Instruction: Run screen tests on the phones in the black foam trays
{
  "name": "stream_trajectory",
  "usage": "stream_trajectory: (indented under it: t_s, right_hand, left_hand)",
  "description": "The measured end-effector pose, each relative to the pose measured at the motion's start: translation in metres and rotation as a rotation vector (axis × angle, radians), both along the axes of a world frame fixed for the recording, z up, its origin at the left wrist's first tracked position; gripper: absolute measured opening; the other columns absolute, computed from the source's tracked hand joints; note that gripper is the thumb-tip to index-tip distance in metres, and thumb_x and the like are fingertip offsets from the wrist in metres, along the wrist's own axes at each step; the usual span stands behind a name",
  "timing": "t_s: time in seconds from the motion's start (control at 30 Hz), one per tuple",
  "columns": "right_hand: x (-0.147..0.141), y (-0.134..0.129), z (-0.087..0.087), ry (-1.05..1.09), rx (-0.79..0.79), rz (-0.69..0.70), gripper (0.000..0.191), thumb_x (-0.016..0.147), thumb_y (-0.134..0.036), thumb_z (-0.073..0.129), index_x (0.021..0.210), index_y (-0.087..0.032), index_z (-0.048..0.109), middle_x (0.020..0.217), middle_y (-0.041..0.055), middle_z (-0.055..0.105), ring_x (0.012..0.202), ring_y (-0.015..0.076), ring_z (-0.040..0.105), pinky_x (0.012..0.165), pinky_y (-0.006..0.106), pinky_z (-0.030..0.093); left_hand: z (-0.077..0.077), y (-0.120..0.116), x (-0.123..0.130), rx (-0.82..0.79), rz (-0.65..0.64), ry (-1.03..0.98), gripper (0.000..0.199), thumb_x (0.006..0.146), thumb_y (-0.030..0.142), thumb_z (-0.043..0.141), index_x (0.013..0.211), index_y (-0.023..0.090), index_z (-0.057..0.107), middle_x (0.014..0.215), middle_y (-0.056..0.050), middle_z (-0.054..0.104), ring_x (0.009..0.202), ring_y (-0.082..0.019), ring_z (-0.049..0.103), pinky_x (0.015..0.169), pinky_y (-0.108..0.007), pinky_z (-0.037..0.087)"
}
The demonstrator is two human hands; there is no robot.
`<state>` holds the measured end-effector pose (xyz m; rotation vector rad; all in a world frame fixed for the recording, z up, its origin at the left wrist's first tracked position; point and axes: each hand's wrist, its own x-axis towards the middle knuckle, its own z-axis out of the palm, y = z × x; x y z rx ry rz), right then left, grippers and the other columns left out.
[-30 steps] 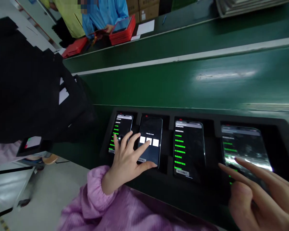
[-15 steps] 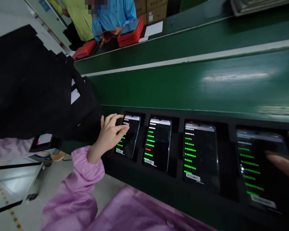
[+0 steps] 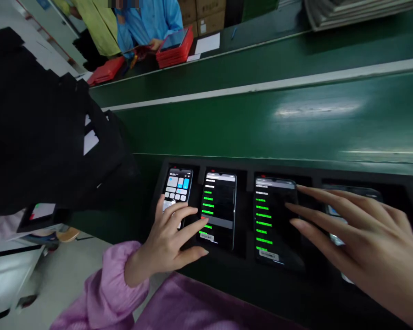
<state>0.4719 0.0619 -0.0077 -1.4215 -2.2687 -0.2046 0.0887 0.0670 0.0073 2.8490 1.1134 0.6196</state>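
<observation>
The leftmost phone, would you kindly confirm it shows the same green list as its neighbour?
No, the leftmost phone shows a grid of control tiles, while its neighbour shows green text lines.

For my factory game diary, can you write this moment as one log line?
left hand: over first smartphone, showing control tiles | right hand: over third smartphone, showing green text | holder: black tray
</observation>
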Motion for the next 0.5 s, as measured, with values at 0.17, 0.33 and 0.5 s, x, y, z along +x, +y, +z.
stream_trajectory:
  t_s: [0.17,0.33,0.5]
  right_hand:
    - [-0.004,0.018,0.009,-0.039,0.007,-0.019,0.056,0.119,-0.056,0.034,0.127,-0.024,0.08,0.148,0.01,0.07,0.125,0.0357,0.067,0.091,0.051,0.047]
    - [0.032,0.021,0.015,0.012,-0.026,-0.224,0.059,0.119,-0.06,0.034,0.12,-0.028,0.084,0.144,0.0089,0.073,0.125,0.0339,0.067,0.092,0.048,0.048]
    - [0.059,0.007,0.018,-0.007,-0.084,-0.301,0.07,0.119,-0.062,0.026,0.109,-0.029,0.087,0.139,0.0104,0.075,0.123,0.0347,0.068,0.092,0.049,0.05]
  left_hand:
    - [-0.01,-0.01,0.009,-0.016,0.055,-0.002,0.046,0.116,0.054,0.051,0.138,0.024,0.078,0.137,-0.01,0.073,0.14,-0.028,0.056,0.144,-0.055,0.005]
    - [-0.02,-0.01,0.009,-0.004,0.04,0.043,0.042,0.115,0.048,0.056,0.141,0.024,0.077,0.136,-0.012,0.074,0.141,-0.03,0.056,0.144,-0.057,0.002]
    - [-0.025,-0.006,0.002,0.026,-0.008,0.043,0.037,0.113,0.042,0.06,0.141,0.024,0.077,0.135,-0.012,0.074,0.141,-0.032,0.058,0.144,-0.059,0.005]
